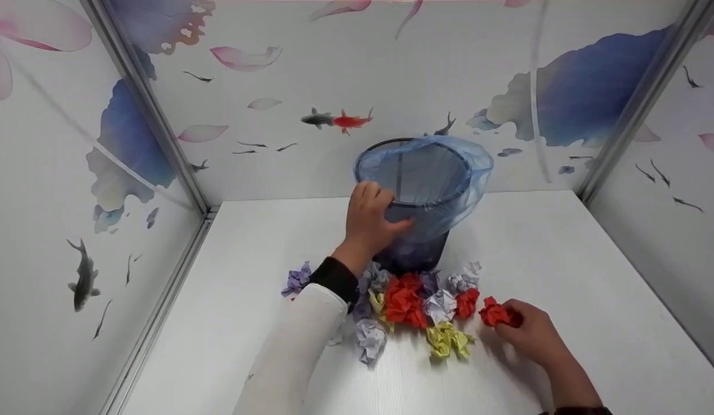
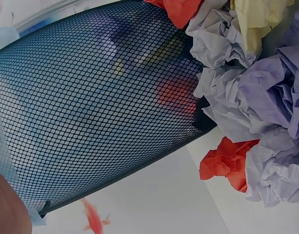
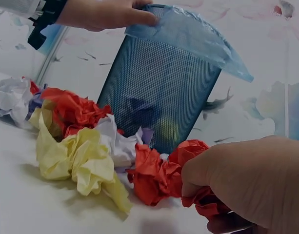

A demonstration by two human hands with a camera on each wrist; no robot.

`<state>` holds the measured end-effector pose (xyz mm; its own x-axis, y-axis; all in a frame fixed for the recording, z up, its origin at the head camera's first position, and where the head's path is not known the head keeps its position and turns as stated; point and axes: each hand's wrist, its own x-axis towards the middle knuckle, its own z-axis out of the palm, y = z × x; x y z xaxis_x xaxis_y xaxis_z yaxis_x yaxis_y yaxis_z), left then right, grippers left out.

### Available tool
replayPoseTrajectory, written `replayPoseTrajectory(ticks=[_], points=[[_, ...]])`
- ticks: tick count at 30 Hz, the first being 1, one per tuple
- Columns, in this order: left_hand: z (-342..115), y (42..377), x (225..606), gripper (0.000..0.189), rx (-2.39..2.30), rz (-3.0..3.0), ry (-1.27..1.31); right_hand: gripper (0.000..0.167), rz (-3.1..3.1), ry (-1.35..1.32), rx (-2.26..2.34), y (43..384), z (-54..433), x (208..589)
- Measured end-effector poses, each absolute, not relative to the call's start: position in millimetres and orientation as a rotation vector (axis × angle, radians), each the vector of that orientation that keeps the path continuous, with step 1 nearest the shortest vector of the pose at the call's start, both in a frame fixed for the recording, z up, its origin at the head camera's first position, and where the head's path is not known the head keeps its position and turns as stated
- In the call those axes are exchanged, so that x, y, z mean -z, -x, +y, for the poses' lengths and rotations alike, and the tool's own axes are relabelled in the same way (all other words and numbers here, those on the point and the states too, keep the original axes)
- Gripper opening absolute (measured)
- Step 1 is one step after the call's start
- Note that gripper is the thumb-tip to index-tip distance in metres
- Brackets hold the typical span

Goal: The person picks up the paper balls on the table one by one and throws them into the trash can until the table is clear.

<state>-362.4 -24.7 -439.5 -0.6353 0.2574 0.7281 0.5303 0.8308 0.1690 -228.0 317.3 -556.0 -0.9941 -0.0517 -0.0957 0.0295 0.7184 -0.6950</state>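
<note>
My left hand (image 1: pixel 368 219) grips the near-left rim of a black mesh wastebasket (image 1: pixel 412 253) lined with a blue plastic bag (image 1: pixel 478 178). The bag's edge is folded out over the rim. Through the mesh in the left wrist view, blurred red, purple and yellow shapes show low in the basket (image 2: pixel 100 92). At the right of the pile, my right hand (image 1: pixel 530 331) pinches a crumpled red paper ball (image 1: pixel 494 312) between thumb and fingers. Close beside it lie another red paper ball (image 1: pixel 466 303) and a yellow one (image 1: pixel 447 340).
Crumpled paper crowds the basket's foot: a large red ball (image 1: pixel 405 301), white balls (image 1: pixel 371 341) and a purple ball (image 1: pixel 297 279) at the left. The white tabletop (image 1: pixel 570 253) is enclosed by printed panels (image 1: pixel 426 69) with metal corner posts (image 1: pixel 628 98).
</note>
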Motion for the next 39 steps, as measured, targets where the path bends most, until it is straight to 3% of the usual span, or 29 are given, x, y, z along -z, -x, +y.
replayPoseTrajectory(ticks=[15,25,39], points=[[-24,361,437,0.055,0.475,-2.285,0.564,0.015,3.065,0.455,1.153,261,318,434],[-24,364,440,0.055,0.486,-2.287,0.563,0.015,3.187,0.822,1.127,291,299,336],[-26,364,441,0.057,0.491,-2.264,0.582,0.020,3.083,0.832,1.003,348,240,282]])
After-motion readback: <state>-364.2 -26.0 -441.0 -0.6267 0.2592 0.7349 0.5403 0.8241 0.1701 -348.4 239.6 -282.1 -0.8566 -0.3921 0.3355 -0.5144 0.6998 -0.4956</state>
